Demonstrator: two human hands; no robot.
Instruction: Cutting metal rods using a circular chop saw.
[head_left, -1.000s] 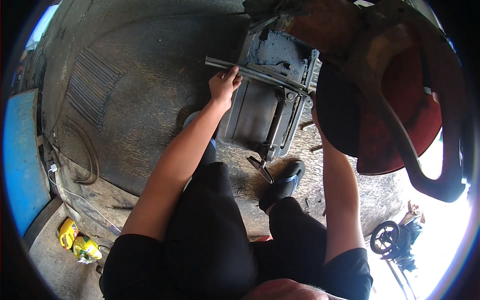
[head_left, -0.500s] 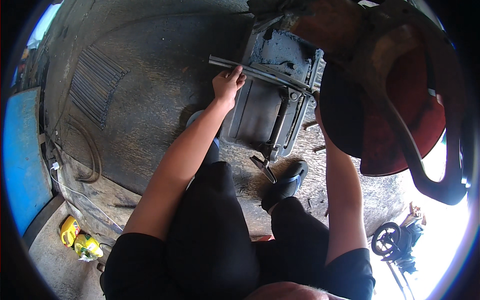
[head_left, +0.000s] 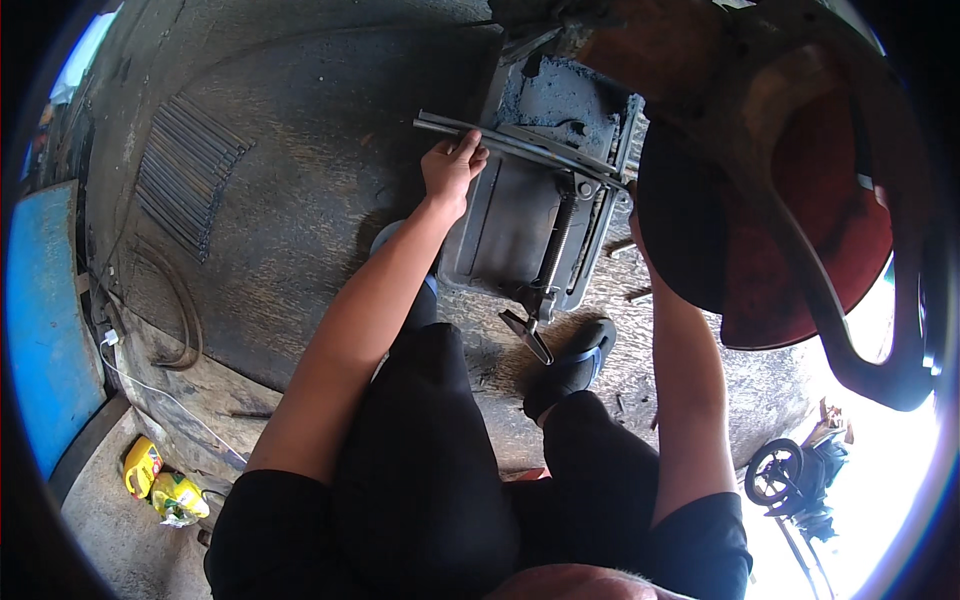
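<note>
Metal bar [head_left: 520,151] lies across the saw base [head_left: 505,235], one end jutting past its left edge, where the left hand's [head_left: 451,172] fingers pinch it. Beyond the base's right edge, the right hand [head_left: 637,212] (mostly hidden behind the red guard [head_left: 755,290]) has fingers I cannot make out.

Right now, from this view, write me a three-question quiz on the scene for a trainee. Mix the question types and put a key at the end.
1. What is in the grip of the left hand?
2. True or false: the row of thin rods lies to the left of the dark metal base.
3. Fill the gap: the large panel at the far left of the view is mostly ____ in colour.

Key:
1. A long metal bar.
2. True.
3. Blue.
</note>
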